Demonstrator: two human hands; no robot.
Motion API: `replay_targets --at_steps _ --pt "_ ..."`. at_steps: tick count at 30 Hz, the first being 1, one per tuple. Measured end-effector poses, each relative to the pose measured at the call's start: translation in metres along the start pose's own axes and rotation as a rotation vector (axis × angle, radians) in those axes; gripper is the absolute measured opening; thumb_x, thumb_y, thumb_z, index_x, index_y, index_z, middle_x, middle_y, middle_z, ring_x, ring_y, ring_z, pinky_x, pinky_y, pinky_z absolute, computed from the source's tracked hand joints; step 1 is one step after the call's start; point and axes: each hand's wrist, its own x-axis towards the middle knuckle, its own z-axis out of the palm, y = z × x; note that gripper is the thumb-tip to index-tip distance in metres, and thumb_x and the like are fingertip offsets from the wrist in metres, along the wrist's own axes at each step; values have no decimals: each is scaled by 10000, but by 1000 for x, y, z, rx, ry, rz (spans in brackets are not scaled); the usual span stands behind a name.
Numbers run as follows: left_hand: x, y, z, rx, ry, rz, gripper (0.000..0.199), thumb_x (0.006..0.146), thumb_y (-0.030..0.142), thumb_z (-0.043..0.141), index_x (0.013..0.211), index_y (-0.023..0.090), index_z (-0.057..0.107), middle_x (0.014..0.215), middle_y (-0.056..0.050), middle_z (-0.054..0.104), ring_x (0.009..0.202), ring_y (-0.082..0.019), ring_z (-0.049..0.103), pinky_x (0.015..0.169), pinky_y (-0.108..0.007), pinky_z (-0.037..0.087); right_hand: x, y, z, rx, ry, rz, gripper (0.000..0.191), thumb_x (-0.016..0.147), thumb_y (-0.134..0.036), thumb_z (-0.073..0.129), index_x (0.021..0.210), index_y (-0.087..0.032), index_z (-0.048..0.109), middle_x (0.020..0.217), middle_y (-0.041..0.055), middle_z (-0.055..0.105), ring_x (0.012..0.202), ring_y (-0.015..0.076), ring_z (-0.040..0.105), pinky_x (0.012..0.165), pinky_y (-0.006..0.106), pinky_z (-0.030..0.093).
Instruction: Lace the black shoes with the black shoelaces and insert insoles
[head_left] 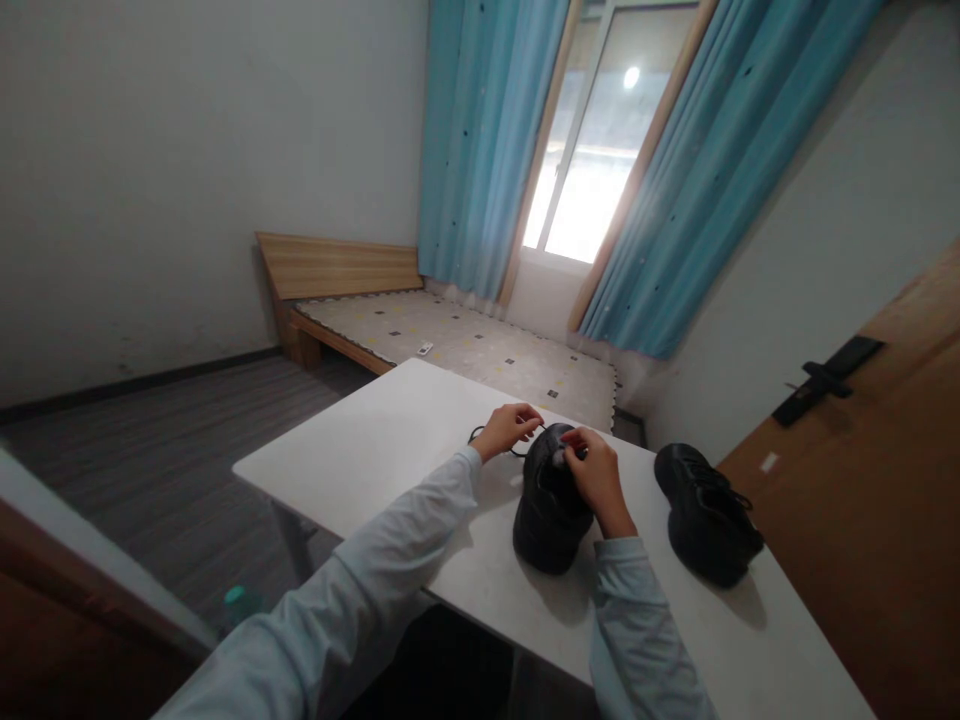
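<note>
A black shoe (551, 515) stands on the white table (360, 450), its heel end toward me. At its upper left, my left hand (510, 428) pinches a dark shoelace (517, 454), part of which loops down beside the hand. Over the right side of the shoe's front, my right hand (592, 465) is closed in a pinch near the lacing; what lies between its fingertips is too small to make out. A second black shoe (709, 515) rests farther right on the same table.
Beyond the table is a bed (480, 345) with a small white item (425, 349) on it. A wooden door (862, 500) with a black handle is close on the right. A green-capped bottle (236, 600) is low at left.
</note>
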Motion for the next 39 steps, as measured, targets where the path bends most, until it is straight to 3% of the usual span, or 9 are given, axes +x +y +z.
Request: replay_targets --at_steps 3,9,16,22,30,35,39 --pt "1 -4 -2 -51 -72 -18 171 775 231 592 874 101 644 731 -39 659 617 -91 614 562 -197 514 0 -1 0 36 8 1 181 691 -175 445 756 -181 614 757 37 633 728 175 579 730 303 441" --pt "-1 -8 -8 203 -171 18 214 758 280 622 882 119 690 746 -37 690 600 -91 590 600 -197 474 -2 0 1 35 6 58 193 705 -172 449 761 -184 633 784 44 669 755 181 611 759 313 455" --pt "-3 0 -19 356 -215 101 208 764 265 622 908 141 707 806 -41 703 723 -116 609 699 -201 447 -1 -3 0 -79 -32 89 193 723 -159 489 774 -186 673 815 41 702 771 183 638 762 300 452" --pt "-5 6 -27 378 -282 135 190 758 259 642 886 138 713 763 -25 687 718 -106 590 681 -175 416 -1 -8 -1 -220 -81 61 201 742 -148 519 811 -206 699 858 27 696 808 179 630 739 277 428" --pt "-2 2 -22 444 -217 225 174 752 258 654 879 161 724 705 7 649 656 -84 535 637 -164 372 1 -8 2 -246 -131 51 196 807 -232 530 853 -212 720 868 31 682 795 169 613 679 256 404" --pt "-2 1 -21 539 -148 275 131 750 213 652 847 164 726 689 5 623 652 -89 517 629 -171 356 1 -11 1 -300 -123 76 218 791 -166 529 888 -213 718 884 35 684 821 180 615 693 262 403" --pt "-3 1 -21 605 -158 324 106 764 188 643 836 164 718 708 -1 603 647 -87 514 639 -171 366 0 -12 0 -300 -96 91 243 797 -153 509 914 -209 713 896 38 686 835 176 618 718 258 410"
